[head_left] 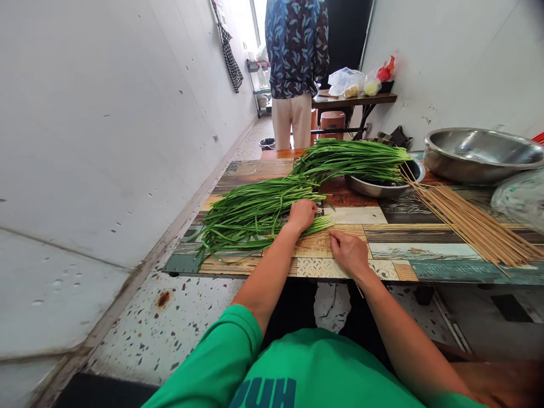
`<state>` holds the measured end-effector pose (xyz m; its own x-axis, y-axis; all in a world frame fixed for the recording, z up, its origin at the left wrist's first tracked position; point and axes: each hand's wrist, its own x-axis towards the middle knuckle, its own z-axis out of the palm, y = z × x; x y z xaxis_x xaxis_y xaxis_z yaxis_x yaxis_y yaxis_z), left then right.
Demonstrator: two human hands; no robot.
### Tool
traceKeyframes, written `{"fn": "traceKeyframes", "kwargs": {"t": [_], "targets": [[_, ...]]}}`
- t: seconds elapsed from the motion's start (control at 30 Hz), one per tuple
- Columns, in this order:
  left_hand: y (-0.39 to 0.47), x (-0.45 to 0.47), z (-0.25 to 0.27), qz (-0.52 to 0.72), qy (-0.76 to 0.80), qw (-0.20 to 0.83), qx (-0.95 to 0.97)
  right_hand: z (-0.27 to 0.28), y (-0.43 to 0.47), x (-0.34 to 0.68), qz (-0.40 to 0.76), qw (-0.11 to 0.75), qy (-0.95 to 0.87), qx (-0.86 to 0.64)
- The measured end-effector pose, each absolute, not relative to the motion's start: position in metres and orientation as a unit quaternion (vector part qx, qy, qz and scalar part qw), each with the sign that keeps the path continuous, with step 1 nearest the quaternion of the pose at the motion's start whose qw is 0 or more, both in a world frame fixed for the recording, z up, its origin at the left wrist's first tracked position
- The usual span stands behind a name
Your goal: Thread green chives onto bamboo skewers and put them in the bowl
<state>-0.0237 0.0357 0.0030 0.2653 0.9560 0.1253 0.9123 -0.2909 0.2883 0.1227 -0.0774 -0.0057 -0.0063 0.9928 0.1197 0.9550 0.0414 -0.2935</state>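
Clock centred on my left hand point(302, 215): its grip is curled tight, hardly any gap, closed over pale stems of the near bundle of long greens point(250, 212); how many stems, can't tell, fingers hide them. That bundle lies on the patchwork-topped table point(408, 233), leaves fanning to 9 o'clock, stem ends poking out toward 3. My right hand point(351, 252) is at 4 o'clock, just beside those stem ends; its grip is pinched, thumb to forefinger, on a thin stick point(360, 292) whose lower end shows by the wrist. A second bundle of greens point(352, 157) sits between 1 and 2 o'clock, stem ends over a small steel basin point(374, 190). Loose pile of similar sticks point(476, 221) at 3 o'clock, large steel basin point(463, 164) between 2 and 3. Person in a patterned shirt point(295, 51) stands at 12, well apart.
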Motion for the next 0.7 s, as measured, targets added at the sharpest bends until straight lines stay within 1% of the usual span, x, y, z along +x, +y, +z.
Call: {"fn": "traceKeyframes", "kwargs": {"t": [0.47,0.7], "targets": [[0.038,-0.027,-0.001,0.173,0.562,0.121,0.8,-0.004,-0.077,0.122,0.067,0.146,-0.703,-0.693],[0.034,-0.031,0.011,0.148,0.491,0.211,0.832,-0.002,-0.078,0.122,0.074,0.153,-0.695,-0.699]]}}
